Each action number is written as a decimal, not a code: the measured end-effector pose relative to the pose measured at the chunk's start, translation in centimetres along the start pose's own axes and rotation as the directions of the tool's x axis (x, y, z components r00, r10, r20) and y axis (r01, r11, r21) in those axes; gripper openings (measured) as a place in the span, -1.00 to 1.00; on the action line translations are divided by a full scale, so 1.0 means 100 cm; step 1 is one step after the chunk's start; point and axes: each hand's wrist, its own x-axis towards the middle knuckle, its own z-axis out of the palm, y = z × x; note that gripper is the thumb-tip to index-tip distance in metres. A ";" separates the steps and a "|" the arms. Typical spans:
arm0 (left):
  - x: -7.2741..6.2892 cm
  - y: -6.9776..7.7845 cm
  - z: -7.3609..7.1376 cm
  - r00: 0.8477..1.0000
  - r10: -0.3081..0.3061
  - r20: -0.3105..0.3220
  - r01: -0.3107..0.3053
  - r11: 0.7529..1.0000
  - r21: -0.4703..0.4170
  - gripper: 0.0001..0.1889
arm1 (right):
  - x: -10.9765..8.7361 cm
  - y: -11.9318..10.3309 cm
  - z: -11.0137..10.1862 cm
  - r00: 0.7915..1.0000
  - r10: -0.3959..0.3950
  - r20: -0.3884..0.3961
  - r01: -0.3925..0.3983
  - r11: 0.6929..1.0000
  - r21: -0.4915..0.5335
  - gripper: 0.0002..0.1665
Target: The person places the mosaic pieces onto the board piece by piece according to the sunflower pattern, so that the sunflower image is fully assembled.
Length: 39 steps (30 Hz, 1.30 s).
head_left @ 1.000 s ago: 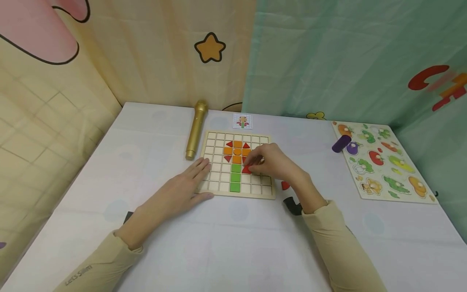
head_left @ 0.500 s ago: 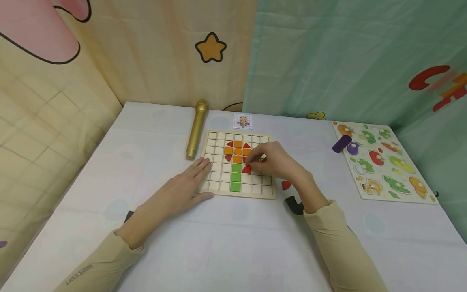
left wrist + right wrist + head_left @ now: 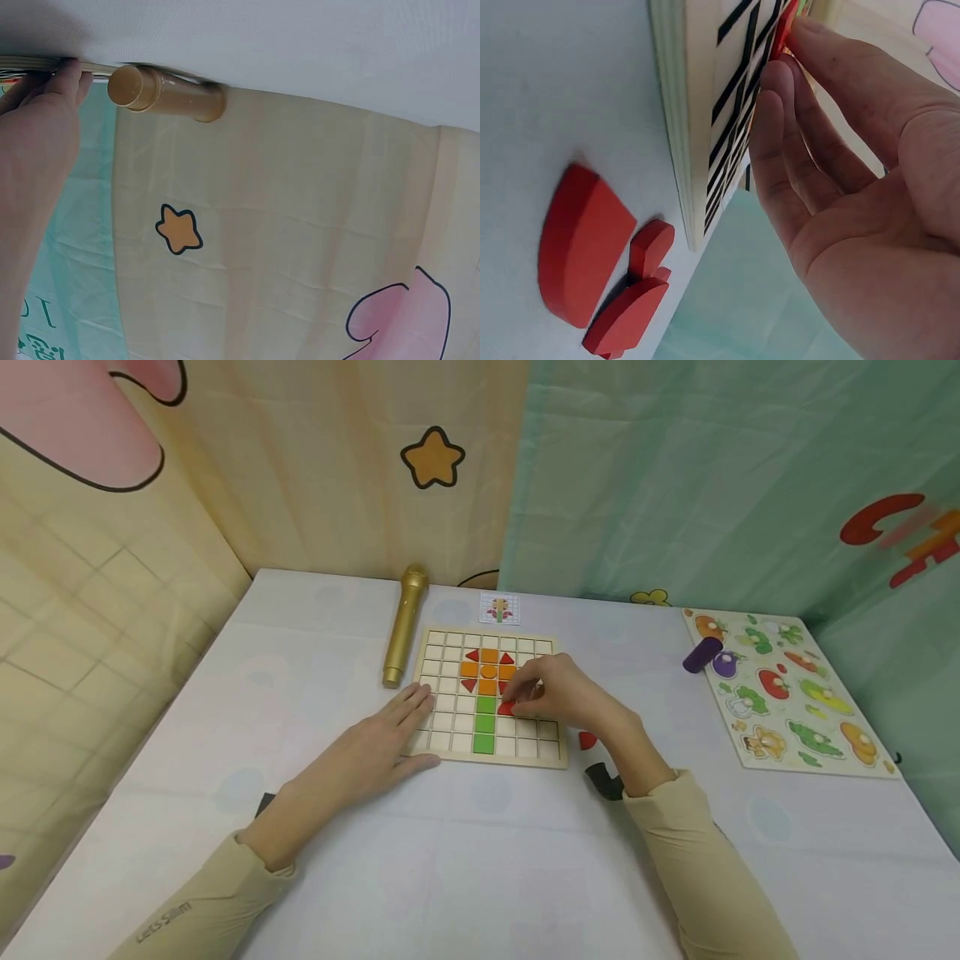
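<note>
- I take the grid board [image 3: 495, 763] as the centre of the clock in the head view, where 12 o'clock points toward the curtain [image 3: 637, 485].
- The right hand [image 3: 562, 693] comes from 3 o'clock over the board; its thumb and fingers pinch a red piece [image 3: 506, 708], which lies at 3 o'clock from the top one of three green squares [image 3: 484, 724].
- The left hand [image 3: 367, 752] rests at 8 o'clock, with its fingers extended and touching the board's edge; it grips nothing.
- Above the green column, orange squares [image 3: 489, 656] make a cross around a round-looking orange piece [image 3: 488, 672].
- Red triangles [image 3: 472, 656] sit at the cross's corners, near 11, 1, 7 and 5 o'clock; the one at 5 is partly hidden by the right hand.
- Loose red pieces [image 3: 585, 247] lie on the table just beside the board, near 4 o'clock; some overlap in the view, so I cannot count them surely.
- A small pattern card [image 3: 498, 609] lies at 12 o'clock, and a gold microphone [image 3: 403, 627] at 10.
- Well apart, at 3 o'clock, is a vegetable puzzle [image 3: 776, 765], with a purple cylinder [image 3: 702, 655] at its near-side edge.
- A black object [image 3: 603, 782], partly covered by the right arm, lies at 4 o'clock.
</note>
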 end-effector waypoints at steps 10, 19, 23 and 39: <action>0.001 0.001 -0.001 1.000 -0.009 0.013 0.009 1.000 0.000 -0.06 | -0.003 0.000 -0.004 0.999 0.034 -0.006 -0.034 0.999 -0.022 -0.90; 0.000 0.001 0.000 1.000 -0.006 0.006 0.006 1.000 -0.005 -0.06 | -0.017 0.024 -0.038 0.984 0.173 -0.034 -0.174 0.985 -0.022 -0.77; 0.000 0.000 0.000 1.000 -0.008 0.008 0.008 1.000 -0.002 -0.06 | -0.025 0.039 -0.050 0.972 0.229 -0.049 -0.231 0.972 -0.038 -0.71; 0.000 0.001 0.000 0.999 -0.025 0.036 0.025 1.000 -0.003 -0.06 | -0.025 0.061 -0.047 0.960 0.273 -0.067 -0.278 0.957 -0.080 -0.78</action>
